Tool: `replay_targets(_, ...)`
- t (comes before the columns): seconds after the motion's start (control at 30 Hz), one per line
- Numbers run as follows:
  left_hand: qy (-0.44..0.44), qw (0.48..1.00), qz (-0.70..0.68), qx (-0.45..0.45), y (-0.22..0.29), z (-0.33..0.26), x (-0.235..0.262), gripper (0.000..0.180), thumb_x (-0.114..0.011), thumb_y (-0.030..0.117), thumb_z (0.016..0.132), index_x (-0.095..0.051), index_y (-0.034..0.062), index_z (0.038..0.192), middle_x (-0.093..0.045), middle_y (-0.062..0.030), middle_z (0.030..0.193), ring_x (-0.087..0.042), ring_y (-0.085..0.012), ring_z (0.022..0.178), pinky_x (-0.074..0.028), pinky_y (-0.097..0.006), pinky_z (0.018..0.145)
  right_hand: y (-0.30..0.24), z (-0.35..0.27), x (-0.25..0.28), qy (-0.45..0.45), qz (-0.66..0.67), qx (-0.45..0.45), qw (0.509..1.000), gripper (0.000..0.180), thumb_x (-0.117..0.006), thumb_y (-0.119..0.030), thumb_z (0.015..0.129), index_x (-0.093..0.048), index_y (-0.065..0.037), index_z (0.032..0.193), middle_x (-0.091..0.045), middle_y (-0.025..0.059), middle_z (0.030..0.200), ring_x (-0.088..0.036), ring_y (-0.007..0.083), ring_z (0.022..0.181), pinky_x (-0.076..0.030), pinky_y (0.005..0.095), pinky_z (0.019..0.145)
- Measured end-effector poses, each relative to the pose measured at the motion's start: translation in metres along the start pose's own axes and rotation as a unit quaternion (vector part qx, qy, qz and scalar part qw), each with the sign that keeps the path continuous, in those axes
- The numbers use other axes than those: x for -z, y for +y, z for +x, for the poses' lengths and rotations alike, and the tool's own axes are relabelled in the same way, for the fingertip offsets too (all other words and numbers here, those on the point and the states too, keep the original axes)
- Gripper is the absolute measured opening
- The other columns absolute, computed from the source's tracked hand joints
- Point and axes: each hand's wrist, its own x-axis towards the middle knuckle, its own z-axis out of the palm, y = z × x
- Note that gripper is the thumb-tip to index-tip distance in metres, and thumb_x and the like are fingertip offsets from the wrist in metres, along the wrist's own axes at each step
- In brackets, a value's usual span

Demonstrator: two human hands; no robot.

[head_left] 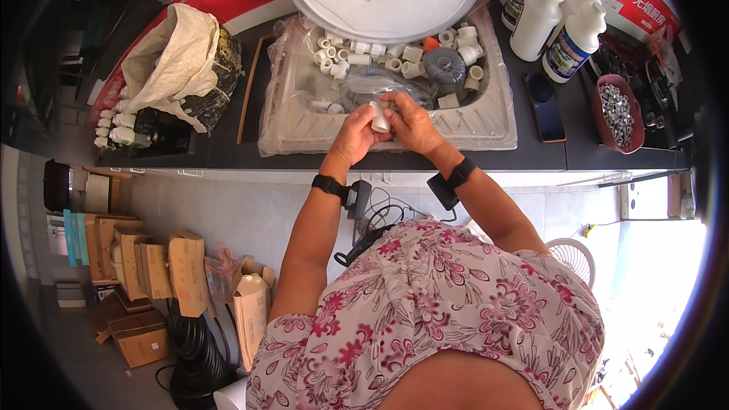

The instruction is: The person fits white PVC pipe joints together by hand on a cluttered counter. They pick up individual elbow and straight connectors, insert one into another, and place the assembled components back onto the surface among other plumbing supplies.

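Over the front rim of a plastic-wrapped basin (pixel 471 140), both hands meet around a short white plastic pipe fitting (pixel 380 119). My left hand (pixel 355 135) is closed on it from the left. From the right, my right hand (pixel 414 125) pinches at the same fitting, its thumb against it; the fingertips partly hide the far side. Beyond the hands, the basin holds many loose white pipe fittings (pixel 411 70), a grey corrugated hose (pixel 368 83), a coiled grey hose (pixel 444 68) and an orange piece (pixel 430 44).
A large pale lid (pixel 448 0) leans over the basin's back. White bottles (pixel 538 23), a dark phone (pixel 544 106) and a maroon tub of metal nuts (pixel 619 118) stand to the right. A woven sack (pixel 178 61) sits left. Cardboard boxes (pixel 187 273) and a black coil (pixel 199 357) occupy the floor.
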Motion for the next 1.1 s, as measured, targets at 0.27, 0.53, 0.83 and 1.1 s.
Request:
replay_targets(0.27, -0.011, 1.0, -0.027, -0.001, -0.003, 0.001, 0.011, 0.03, -0.049, 0.029, 0.086, -0.049, 0.0043, 0.104, -0.055, -0.0075, 0.099, -0.055, -0.0188, 0.089, -0.045, -0.038, 0.082, -0.005, 0.003, 0.002, 0.072, 0.087, -0.117, 0.987, 0.022, -0.05, -0.015, 0.085, -0.047, -0.007, 0.105, -0.059, 0.0159, 0.074, -0.06, 0.0306, 0.072, -0.046, 0.0335, 0.063)
replay_targets(0.53, 0.002, 0.998, -0.057, -0.025, -0.002, -0.002, 0.004, 0.029, -0.048, 0.026, 0.086, -0.048, 0.0047, 0.105, -0.054, -0.008, 0.104, -0.053, -0.0188, 0.095, -0.044, -0.037, 0.084, -0.006, -0.002, 0.003, -0.003, 0.064, -0.046, 0.997, 0.033, -0.046, -0.027, 0.087, -0.039, -0.009, 0.114, -0.056, 0.0196, 0.097, -0.056, 0.0345, 0.088, -0.044, 0.0389, 0.074)
replay_targets(0.83, -0.007, 0.999, -0.041, -0.003, -0.002, -0.003, 0.009, 0.028, -0.049, 0.026, 0.086, -0.05, 0.0046, 0.104, -0.056, -0.0091, 0.099, -0.056, -0.0206, 0.09, -0.045, -0.036, 0.08, -0.004, 0.001, 0.002, 0.041, 0.111, -0.162, 0.98, 0.026, -0.047, -0.025, 0.088, -0.046, -0.005, 0.105, -0.057, 0.0124, 0.07, -0.057, 0.022, 0.068, -0.045, 0.0307, 0.064)
replay_targets(1.1, 0.034, 0.996, -0.078, -0.011, -0.008, 0.0, 0.011, 0.041, -0.055, 0.039, 0.082, -0.05, 0.0061, 0.106, -0.056, -0.0059, 0.096, -0.055, -0.0193, 0.083, -0.044, -0.027, 0.069, -0.025, 0.016, 0.012, 0.09, 0.151, -0.084, 0.981, 0.019, -0.051, -0.017, 0.086, -0.053, -0.004, 0.1, -0.056, 0.012, 0.087, -0.054, 0.0191, 0.073, -0.044, 0.0276, 0.065)
